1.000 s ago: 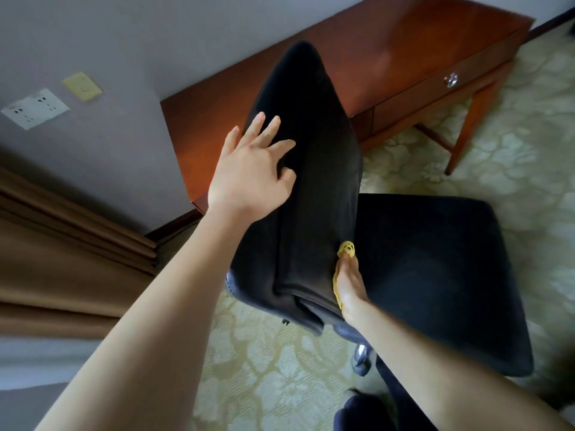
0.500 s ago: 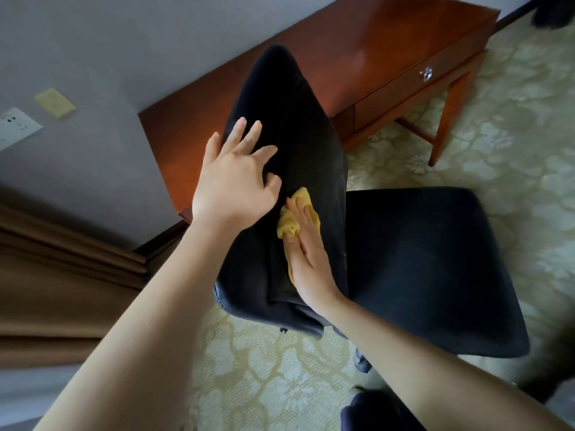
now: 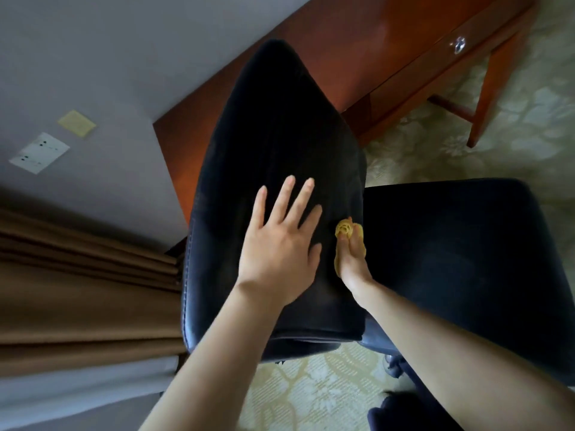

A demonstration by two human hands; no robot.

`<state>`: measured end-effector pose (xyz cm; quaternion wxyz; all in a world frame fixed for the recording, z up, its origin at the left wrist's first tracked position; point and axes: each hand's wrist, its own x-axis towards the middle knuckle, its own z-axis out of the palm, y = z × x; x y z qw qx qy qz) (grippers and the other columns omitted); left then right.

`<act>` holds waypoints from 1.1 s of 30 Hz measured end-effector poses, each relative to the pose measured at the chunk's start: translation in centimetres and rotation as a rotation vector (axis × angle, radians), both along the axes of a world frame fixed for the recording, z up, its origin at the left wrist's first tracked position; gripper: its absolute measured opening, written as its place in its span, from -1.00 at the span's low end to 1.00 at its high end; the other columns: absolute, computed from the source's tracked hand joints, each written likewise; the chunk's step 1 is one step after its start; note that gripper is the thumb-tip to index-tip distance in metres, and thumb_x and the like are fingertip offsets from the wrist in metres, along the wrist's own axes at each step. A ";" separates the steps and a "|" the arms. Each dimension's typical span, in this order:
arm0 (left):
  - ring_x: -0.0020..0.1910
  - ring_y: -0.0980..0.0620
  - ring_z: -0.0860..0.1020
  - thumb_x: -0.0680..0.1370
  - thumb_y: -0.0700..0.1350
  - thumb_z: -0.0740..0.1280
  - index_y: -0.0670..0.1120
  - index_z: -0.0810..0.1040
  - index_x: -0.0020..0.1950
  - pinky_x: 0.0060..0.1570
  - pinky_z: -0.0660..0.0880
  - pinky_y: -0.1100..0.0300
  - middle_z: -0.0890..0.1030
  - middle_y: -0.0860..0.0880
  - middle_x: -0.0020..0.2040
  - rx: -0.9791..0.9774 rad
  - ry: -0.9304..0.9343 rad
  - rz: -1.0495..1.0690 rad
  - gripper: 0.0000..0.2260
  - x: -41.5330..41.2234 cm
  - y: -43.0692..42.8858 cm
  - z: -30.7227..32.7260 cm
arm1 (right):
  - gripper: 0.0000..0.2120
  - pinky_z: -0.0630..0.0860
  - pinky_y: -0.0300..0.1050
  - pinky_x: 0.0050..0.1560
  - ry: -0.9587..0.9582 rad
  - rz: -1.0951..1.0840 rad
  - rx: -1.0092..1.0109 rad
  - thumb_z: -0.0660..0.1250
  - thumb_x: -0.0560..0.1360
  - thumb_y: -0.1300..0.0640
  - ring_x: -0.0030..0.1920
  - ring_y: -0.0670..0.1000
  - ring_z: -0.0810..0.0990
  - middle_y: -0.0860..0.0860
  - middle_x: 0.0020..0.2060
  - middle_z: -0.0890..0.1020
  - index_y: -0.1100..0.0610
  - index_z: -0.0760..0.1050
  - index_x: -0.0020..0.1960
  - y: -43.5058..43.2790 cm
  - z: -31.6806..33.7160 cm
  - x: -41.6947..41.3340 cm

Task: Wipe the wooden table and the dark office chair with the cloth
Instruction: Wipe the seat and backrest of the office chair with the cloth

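The brown curtain (image 3: pixel 77 290) hangs close on the left, so I would not let the dark office chair (image 3: pixel 280 119) roll or swivel that way. Your left hand (image 3: pixel 280 244) is well placed for this: it lies flat on the backrest, fingers straight and spread, gripping nothing. Lean a little weight through that palm as a brace. Just to its right, near but not touching it, your right hand (image 3: pixel 353 262) is seen edge-on at the backrest's right edge. Its fingers are curled round the yellow cloth (image 3: pixel 344 229), which is bunched into a small wad against the upholstery. A wad that tight probably cleans only a narrow stripe, so open it flatter under your fingers. Then draw long, overlapping strokes down the backrest, working the side edge and the stitched seam as you go. Further right, the seat (image 3: pixel 466 259) looks like the natural next surface; take it back to front. The wooden table (image 3: pixel 404 42) stands behind the chair at upper right, and whether it needs another pass cannot be told from here.
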<state>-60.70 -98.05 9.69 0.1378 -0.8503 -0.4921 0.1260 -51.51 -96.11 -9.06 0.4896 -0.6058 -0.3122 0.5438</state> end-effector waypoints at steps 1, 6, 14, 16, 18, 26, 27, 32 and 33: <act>0.52 -0.05 -0.27 0.60 0.14 0.00 0.02 0.07 0.55 0.41 -0.35 -0.10 -0.22 -0.03 0.56 -0.007 0.009 0.063 -0.47 0.5 -0.1 -1.0 | -0.63 0.25 -0.06 0.37 0.045 -0.030 -0.092 0.03 0.66 0.10 0.38 0.11 0.34 0.08 0.35 0.38 0.09 0.22 0.46 0.2 -0.4 0.3; 0.54 -0.04 -0.16 0.59 0.10 0.09 -0.03 0.23 0.51 0.44 -0.28 -0.16 0.00 -0.09 0.57 0.049 0.061 0.112 -0.50 1.0 -0.2 -2.3 | -0.55 0.26 0.03 0.36 0.226 -0.119 -0.479 0.02 0.65 -0.10 0.35 0.16 0.38 0.11 0.37 0.40 0.03 0.22 0.48 0.8 -1.2 1.1; 0.53 -0.12 0.03 0.55 0.12 0.11 -0.13 0.27 0.49 0.45 0.01 -0.19 0.11 -0.11 0.55 0.097 -0.042 0.148 -0.43 2.1 0.8 -2.8 | -0.56 -0.11 0.11 0.51 -0.133 0.032 0.028 -0.11 0.67 -0.04 0.54 -0.04 -0.07 -0.06 0.55 0.06 -0.12 0.01 0.55 5.8 5.7 -0.4; 0.53 -0.12 0.03 0.54 0.09 0.09 -0.17 0.21 0.51 0.45 0.00 -0.18 0.10 -0.12 0.55 0.114 -0.050 0.163 -0.41 2.1 1.0 -2.9 | -0.56 -0.21 0.09 0.51 -0.174 0.124 0.210 -0.14 0.67 -0.08 0.54 -0.06 -0.18 -0.09 0.56 -0.03 -0.17 -0.06 0.53 7.0 7.4 -0.8; 0.53 -0.12 0.01 0.53 0.06 0.09 -0.19 0.15 0.52 0.46 -0.01 -0.17 0.08 -0.12 0.55 0.121 -0.059 0.169 -0.39 2.1 1.0 -3.0 | -0.52 -0.21 0.05 0.51 -0.225 0.161 0.339 -0.13 0.62 -0.11 0.54 -0.05 -0.19 -0.05 0.56 -0.03 -0.15 -0.10 0.53 7.5 7.9 -0.9; 0.54 -0.11 -0.05 0.49 0.03 0.11 -0.26 0.11 0.51 0.47 -0.08 -0.17 0.04 -0.18 0.55 0.121 -0.003 0.193 -0.34 1.8 1.0 -3.4 | -0.56 -0.20 -0.05 0.53 -0.362 0.190 0.524 -0.03 0.66 0.05 0.54 -0.05 -0.16 -0.24 0.45 -0.14 -0.03 -0.05 0.50 8.7 3.1 0.2; 0.54 -0.11 -0.05 0.49 0.03 0.11 -0.26 0.11 0.51 0.47 -0.10 -0.18 0.04 -0.19 0.55 0.120 0.017 0.202 -0.35 1.8 1.1 -3.4 | -0.56 -0.22 -0.10 0.52 -0.370 0.182 0.513 -0.05 0.65 0.03 0.54 -0.06 -0.18 -0.26 0.45 -0.16 -0.04 -0.05 0.50 8.8 2.6 0.2; 0.54 -0.10 -0.03 0.59 0.08 0.07 -0.27 0.11 0.51 0.45 -0.17 -0.21 0.06 -0.19 0.54 0.162 0.106 0.238 -0.40 1.9 1.2 -3.7 | -0.57 -0.26 -0.29 0.47 -0.253 0.079 0.311 -0.05 0.67 0.07 0.46 -0.32 -0.21 -0.29 0.47 -0.08 -0.05 -0.06 0.51 8.5 0.1 0.8; 0.54 -0.11 -0.03 0.61 0.09 0.04 -0.27 0.11 0.52 0.44 -0.18 -0.20 0.06 -0.19 0.55 0.171 0.122 0.241 -0.40 1.9 1.2 -3.7 | -0.57 -0.21 -0.20 0.51 -0.210 0.065 0.236 -0.04 0.67 0.07 0.50 -0.23 -0.14 -0.17 0.52 0.02 0.00 0.01 0.53 8.2 -0.6 1.2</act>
